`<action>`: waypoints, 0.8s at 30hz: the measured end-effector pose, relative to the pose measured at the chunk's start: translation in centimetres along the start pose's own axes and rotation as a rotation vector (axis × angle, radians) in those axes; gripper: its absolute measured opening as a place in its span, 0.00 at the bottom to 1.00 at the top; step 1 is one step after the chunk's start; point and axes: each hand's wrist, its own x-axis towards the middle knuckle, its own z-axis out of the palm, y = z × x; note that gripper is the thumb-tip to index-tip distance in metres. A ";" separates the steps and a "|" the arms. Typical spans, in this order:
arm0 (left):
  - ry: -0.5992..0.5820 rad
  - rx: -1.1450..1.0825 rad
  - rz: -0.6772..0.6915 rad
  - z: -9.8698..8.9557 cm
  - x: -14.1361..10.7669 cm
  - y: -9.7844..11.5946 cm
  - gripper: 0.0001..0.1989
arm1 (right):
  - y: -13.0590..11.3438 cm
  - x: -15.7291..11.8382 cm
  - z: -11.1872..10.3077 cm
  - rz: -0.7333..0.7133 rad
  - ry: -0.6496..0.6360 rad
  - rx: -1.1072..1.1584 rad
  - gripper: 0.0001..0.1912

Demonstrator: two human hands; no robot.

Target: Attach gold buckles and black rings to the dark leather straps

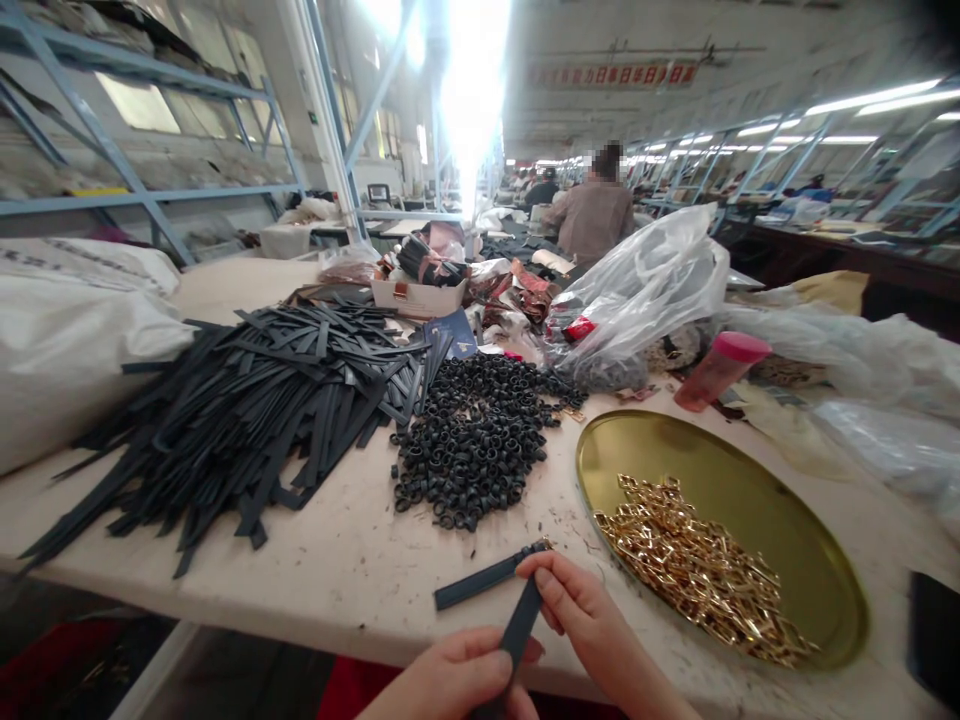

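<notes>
Pale counter shows up to its near edge between the flat black straps and the smooth gold tray. There the left hand has its fingers clamped on a dark strip; the right hand pinches its far end. Another strip lies just beyond, near curled black loops; shiny metal pieces heap on the tray

primary light: an overexposed light source at upper centre; glare washes out adjoining detail. secondary light: fluorescent tubes at upper right. the worktable is evenly lit; deep shadow lies beneath its edge. gold-coloured buckles return sharp highlights, the held black strap only a dull sheen. wide-angle distortion stretches the edges. the distant background is soft.
</notes>
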 end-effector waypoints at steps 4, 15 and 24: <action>0.018 -0.116 -0.100 0.5 2.1 -0.4 0.23 | -0.1 0.5 0.6 -0.023 -0.022 -0.005 0.17; 0.302 -0.175 0.026 1.4 1.7 1.6 0.07 | 0.2 7.0 -2.7 -0.244 0.245 -0.798 0.12; 0.347 -0.200 0.023 0.9 1.6 2.0 0.14 | 1.3 10.1 -2.0 -0.221 0.204 -0.890 0.03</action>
